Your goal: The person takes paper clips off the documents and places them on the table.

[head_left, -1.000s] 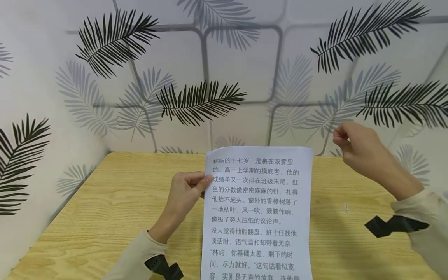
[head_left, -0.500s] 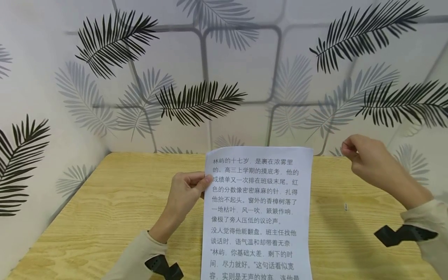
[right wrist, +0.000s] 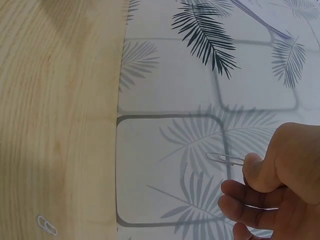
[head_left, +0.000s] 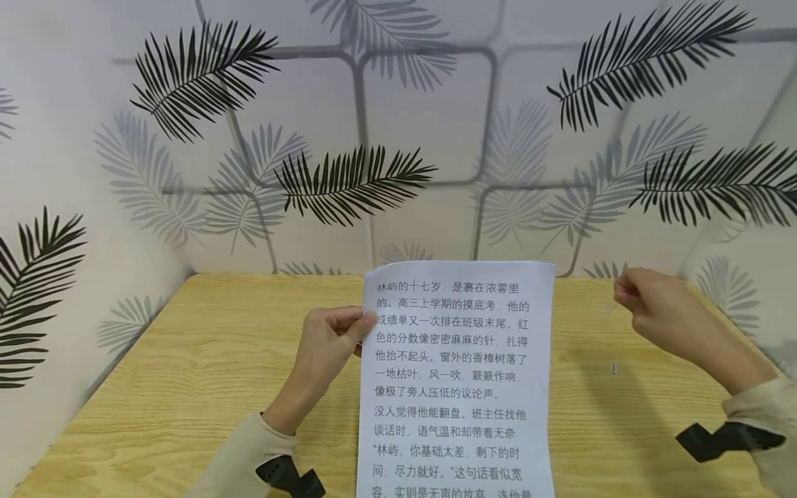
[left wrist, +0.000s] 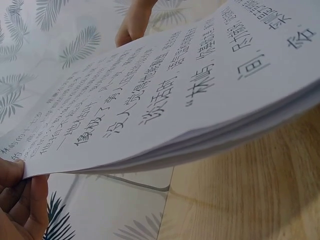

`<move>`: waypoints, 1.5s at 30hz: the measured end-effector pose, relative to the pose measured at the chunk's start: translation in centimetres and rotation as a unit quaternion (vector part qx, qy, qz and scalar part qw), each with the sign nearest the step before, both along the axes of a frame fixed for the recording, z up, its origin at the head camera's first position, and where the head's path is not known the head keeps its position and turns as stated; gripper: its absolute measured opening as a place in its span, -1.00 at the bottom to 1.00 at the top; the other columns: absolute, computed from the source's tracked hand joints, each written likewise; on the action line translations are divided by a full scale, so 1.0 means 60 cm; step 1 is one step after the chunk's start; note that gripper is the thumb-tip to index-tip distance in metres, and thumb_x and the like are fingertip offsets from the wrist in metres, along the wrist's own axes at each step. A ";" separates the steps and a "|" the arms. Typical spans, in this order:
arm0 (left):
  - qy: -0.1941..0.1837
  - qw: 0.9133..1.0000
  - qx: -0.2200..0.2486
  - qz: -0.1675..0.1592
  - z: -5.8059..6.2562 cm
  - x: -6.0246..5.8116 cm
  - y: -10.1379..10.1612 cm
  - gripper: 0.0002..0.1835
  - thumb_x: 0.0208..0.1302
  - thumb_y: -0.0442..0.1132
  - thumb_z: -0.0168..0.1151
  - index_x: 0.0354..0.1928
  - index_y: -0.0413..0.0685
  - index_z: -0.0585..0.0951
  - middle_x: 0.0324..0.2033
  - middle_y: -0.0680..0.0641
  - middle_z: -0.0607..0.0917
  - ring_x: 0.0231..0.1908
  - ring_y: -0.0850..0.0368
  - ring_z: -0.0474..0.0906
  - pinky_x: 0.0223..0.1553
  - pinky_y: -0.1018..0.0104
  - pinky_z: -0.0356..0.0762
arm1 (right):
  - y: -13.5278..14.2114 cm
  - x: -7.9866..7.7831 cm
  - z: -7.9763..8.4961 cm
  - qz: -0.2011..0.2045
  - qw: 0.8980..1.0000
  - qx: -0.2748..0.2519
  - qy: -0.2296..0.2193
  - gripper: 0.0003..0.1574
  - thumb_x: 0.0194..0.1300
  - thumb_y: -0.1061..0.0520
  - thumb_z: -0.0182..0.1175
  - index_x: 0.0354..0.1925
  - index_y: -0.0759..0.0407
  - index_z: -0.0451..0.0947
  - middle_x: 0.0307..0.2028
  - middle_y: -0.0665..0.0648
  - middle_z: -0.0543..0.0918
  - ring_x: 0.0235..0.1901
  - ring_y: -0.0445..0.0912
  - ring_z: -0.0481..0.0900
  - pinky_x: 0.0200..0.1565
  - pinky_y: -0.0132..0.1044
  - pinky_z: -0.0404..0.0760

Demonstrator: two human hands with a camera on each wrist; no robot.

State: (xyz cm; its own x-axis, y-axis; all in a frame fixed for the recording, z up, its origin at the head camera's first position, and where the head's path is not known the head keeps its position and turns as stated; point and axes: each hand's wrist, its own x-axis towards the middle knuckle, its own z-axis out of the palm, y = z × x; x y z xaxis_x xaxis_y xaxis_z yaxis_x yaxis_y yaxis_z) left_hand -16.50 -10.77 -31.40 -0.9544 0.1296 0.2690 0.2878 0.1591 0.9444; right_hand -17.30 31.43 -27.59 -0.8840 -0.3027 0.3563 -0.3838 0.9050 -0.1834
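My left hand pinches the left edge of a stack of printed paper sheets, thumb on the front and fingers behind. The stack stands raised in the middle of the head view, and its several layers show along the edge in the left wrist view. To the right of the paper, apart from it, my right hand pinches a silver paper clip between thumb and index finger. The clip's looped end points away from the fingertips. A second paper clip lies on the table below the right hand.
The wooden table reaches back to a wall covered with a leaf pattern. A black wrist camera is worn on the right sleeve, another black camera on the left one.
My right hand has moved down and a little to the right, away from the paper. The left hand and the sheets stay in place.
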 end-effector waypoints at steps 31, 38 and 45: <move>-0.019 1.000 0.000 -0.004 -0.010 -0.007 0.006 -0.84 0.29 -0.46 0.18 -0.21 -0.43 0.69 -0.44 -0.31 0.73 -0.61 0.18 0.61 -0.55 0.43 0.59 | 0.107 -0.014 -0.135 0.033 0.980 0.035 -0.193 -0.79 0.25 0.44 0.06 -0.43 0.19 0.46 -0.52 -0.05 0.44 -0.52 -0.25 0.27 -0.47 -0.37 0.30; -0.020 1.000 -0.011 -0.004 -0.018 -0.012 0.008 -0.85 0.29 -0.45 0.19 -0.23 -0.41 0.70 -0.45 -0.29 0.73 -0.62 0.20 0.58 -0.55 0.42 0.57 | 0.115 -0.020 -0.154 0.051 0.982 0.035 -0.178 -0.75 0.26 0.40 0.12 -0.48 0.14 0.41 -0.56 -0.09 0.36 -0.55 -0.30 0.22 -0.48 -0.39 0.26; -0.047 0.999 -0.019 0.012 -0.029 -0.019 0.007 -0.84 0.28 -0.44 0.19 -0.22 -0.40 0.70 -0.45 -0.26 0.74 -0.61 0.18 0.57 -0.55 0.41 0.56 | 0.114 -0.026 -0.154 0.056 0.985 0.042 -0.155 -0.75 0.23 0.41 0.16 -0.47 0.12 0.41 -0.55 -0.12 0.39 -0.54 -0.33 0.23 -0.48 -0.39 0.28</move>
